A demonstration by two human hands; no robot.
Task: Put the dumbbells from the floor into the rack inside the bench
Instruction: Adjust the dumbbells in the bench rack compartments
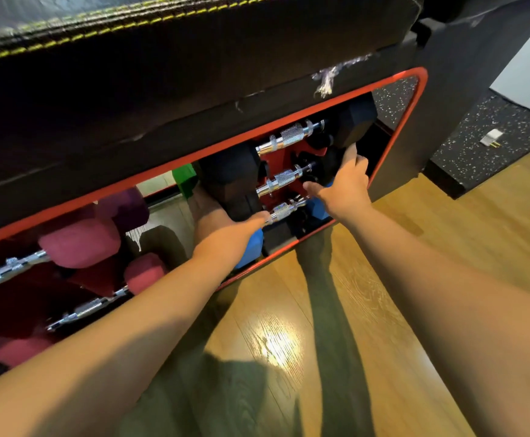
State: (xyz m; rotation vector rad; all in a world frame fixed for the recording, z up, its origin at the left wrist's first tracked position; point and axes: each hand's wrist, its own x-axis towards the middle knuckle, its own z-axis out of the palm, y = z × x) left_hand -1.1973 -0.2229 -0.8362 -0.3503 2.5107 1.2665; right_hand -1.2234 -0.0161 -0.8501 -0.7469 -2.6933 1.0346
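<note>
The black padded bench has a red-rimmed opening [415, 99] in its side, with a red rack [284, 156] inside. The rack holds a black hex dumbbell [284, 179] with a knurled chrome handle at mid height. My left hand [216, 222] wraps its left head and my right hand [347, 184] grips its right head. A larger black dumbbell [292, 137] rests just above it. Below lies a blue dumbbell [252, 247], partly hidden by my left wrist.
Pink dumbbells [80, 244] and a purple one [128, 209] fill the left of the opening, with a green one [184, 181] behind. Wooden floor [383, 279] lies below. At the right sits a black speckled mat [478, 146] with a small white plug [490, 137] on it.
</note>
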